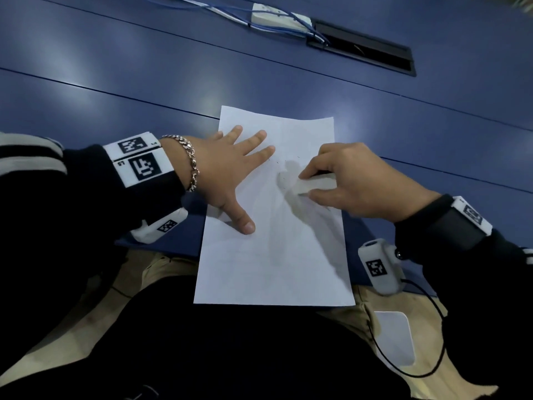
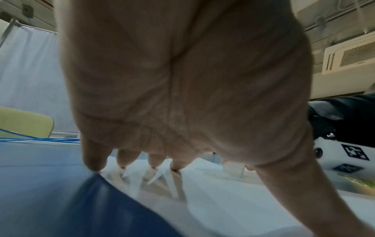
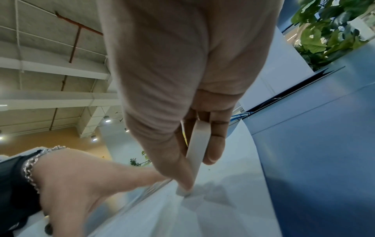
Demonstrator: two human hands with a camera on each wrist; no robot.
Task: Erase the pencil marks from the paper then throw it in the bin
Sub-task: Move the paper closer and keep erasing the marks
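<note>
A white sheet of paper (image 1: pixel 274 241) lies on the blue table, its near edge hanging over the table's front edge. My left hand (image 1: pixel 230 171) lies flat on the paper's left side with fingers spread and straight (image 2: pixel 95 160). My right hand (image 1: pixel 354 180) pinches a white eraser (image 1: pixel 315 184) between thumb and fingers, its lower end touching the paper (image 3: pixel 202 216) near the middle. From the right wrist the eraser (image 3: pixel 195 152) shows as a thin white slab. A few dark specks (image 1: pixel 281 163) lie on the sheet near the eraser. No bin is in view.
The blue table (image 1: pixel 144 82) stretches away in front. At the back are a white power strip (image 1: pixel 277 17) with blue cables and a black cable slot (image 1: pixel 363 50). A white flat object (image 1: pixel 395 333) lies on my lap at the right. A potted plant (image 3: pixel 328 32) stands beyond the table.
</note>
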